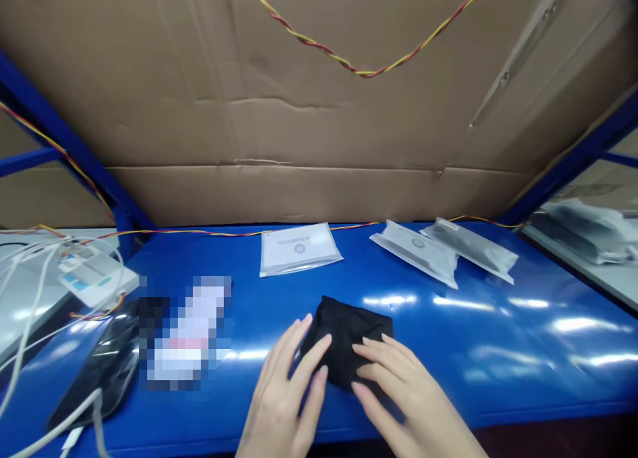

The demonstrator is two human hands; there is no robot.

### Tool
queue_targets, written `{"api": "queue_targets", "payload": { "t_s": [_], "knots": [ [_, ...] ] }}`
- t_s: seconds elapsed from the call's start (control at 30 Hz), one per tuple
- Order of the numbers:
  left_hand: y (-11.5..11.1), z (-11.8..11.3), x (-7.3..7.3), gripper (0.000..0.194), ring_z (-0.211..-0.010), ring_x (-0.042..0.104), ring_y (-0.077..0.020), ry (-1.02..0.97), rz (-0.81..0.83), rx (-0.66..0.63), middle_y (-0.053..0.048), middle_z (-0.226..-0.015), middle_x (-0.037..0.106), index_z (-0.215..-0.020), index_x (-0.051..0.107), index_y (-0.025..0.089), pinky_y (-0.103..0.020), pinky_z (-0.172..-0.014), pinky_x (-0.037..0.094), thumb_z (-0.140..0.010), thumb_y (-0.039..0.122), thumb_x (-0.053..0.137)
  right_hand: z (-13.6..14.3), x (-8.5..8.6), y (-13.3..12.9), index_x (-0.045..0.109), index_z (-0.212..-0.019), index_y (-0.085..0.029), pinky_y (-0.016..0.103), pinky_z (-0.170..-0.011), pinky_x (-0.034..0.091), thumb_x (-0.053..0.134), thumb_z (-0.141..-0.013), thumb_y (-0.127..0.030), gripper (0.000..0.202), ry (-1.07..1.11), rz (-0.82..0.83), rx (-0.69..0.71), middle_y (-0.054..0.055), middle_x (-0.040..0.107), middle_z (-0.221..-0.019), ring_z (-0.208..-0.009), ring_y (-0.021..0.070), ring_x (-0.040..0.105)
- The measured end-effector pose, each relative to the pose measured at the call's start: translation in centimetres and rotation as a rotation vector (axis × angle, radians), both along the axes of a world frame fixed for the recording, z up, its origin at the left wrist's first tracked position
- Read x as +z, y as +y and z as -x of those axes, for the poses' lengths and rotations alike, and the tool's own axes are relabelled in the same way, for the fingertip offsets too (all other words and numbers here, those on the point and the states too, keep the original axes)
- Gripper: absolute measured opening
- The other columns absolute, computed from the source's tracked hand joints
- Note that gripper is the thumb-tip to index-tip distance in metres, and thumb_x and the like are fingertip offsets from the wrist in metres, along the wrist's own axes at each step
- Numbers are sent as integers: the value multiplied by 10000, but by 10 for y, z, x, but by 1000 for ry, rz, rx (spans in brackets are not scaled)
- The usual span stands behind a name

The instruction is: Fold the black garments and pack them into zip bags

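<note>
A folded piece of black cloth [343,338] lies on the blue tabletop [239,411] near its front edge. My left hand [286,385] rests along the cloth's left side, fingers stretched out and apart. From the right, my right hand [399,391] lays its spread fingertips on the cloth. Neither hand grips it; both touch it from above. Part of the cloth's lower edge is hidden by my fingers.
Behind stand a flat white zip pouch [299,248] and two frosted packets [416,252], [471,248]. At left lie a black device [100,371] with white cables and a blurred-out item [189,332]. Cardboard [319,132] backs the table; blue frame posts flank it.
</note>
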State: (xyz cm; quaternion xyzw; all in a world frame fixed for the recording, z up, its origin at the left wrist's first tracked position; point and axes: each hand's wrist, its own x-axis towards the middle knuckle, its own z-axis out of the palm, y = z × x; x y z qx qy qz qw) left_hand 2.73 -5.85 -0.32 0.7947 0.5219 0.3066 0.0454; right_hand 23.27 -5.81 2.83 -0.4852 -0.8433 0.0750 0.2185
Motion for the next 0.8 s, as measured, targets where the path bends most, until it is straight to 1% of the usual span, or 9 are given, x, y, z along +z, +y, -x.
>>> {"api": "queue_targets", "payload": {
  "t_s": [0.07, 0.17, 0.23, 0.33, 0.43, 0.53, 0.63, 0.7, 0.8],
  "knots": [
    [1, -8, -2, 467, -1298, 480, -266, 71, 4, -67, -86, -1468, 432, -1388, 439, 289, -398, -983, 511, -925, 254, 490, 0, -2, 1, 639, -946, -230, 364, -879, 541, 484, -923, -225, 157, 47, -8, -54, 52, 689, -1058, -1003, 213, 645],
    [1, -15, -8, 407, -1176, 589, -247, 83, 19, -75, -111, -1332, 567, -1339, 500, 248, -361, -906, 560, -933, 277, 482, -2, -10, 4, 613, -895, -221, 350, -728, 543, 439, -941, -223, 179, 44, 4, -113, 52, 667, -932, -825, 199, 641],
    [0, -15, -9, 332, -1081, 643, -225, 66, 31, -57, -110, -1209, 632, -1254, 567, 237, -318, -840, 585, -941, 281, 462, -4, -17, 6, 603, -897, -226, 357, -704, 526, 425, -946, -218, 185, 22, 17, -122, 45, 647, -896, -772, 195, 622],
    [-1, -8, 1, 278, -984, 671, -189, 66, 69, -76, -102, -1119, 647, -1160, 609, 234, -251, -760, 589, -952, 262, 427, -8, -21, 10, 593, -947, -236, 352, -742, 513, 426, -950, -208, 169, 21, 58, -105, 40, 633, -931, -815, 192, 613],
    [6, 5, 19, 261, -989, 655, -197, 120, 62, -62, -84, -1141, 632, -1141, 605, 253, -283, -770, 579, -952, 271, 426, -11, -13, 17, 586, -997, -251, 363, -799, 501, 417, -965, -225, 173, 20, 109, -62, 37, 626, -981, -873, 193, 608],
    [28, 19, 38, 261, -1041, 617, -227, 200, 40, 1, -72, -1178, 616, -1148, 595, 256, -360, -838, 550, -953, 293, 425, -13, 1, 29, 586, -1054, -252, 370, -855, 495, 411, -974, -237, 193, 5, 108, -19, 49, 617, -1086, -977, 200, 594],
    [65, 30, 49, 289, -1074, 594, -261, 329, 28, 48, -92, -1195, 616, -1172, 582, 216, -420, -883, 509, -962, 269, 390, -13, 14, 45, 569, -1181, -237, 380, -910, 487, 472, -956, -283, 249, -57, 42, 60, 71, 597, -1203, -1091, 224, 569],
    [93, 32, 48, 297, -1074, 596, -278, 430, 37, 86, -118, -1193, 620, -1167, 578, 185, -421, -869, 499, -964, 243, 370, -11, 20, 56, 552, -1243, -214, 396, -907, 491, 544, -922, -354, 351, -129, 34, 128, 93, 595, -1231, -1114, 253, 567],
    [128, 31, 38, 277, -1045, 619, -265, 503, 79, 119, -126, -1129, 653, -1125, 590, 171, -387, -868, 487, -951, 187, 376, -6, 23, 73, 566, -1235, -178, 405, -818, 510, 621, -862, -448, 463, -252, 112, 190, 116, 632, -1141, -1012, 283, 607]
  ]
}}
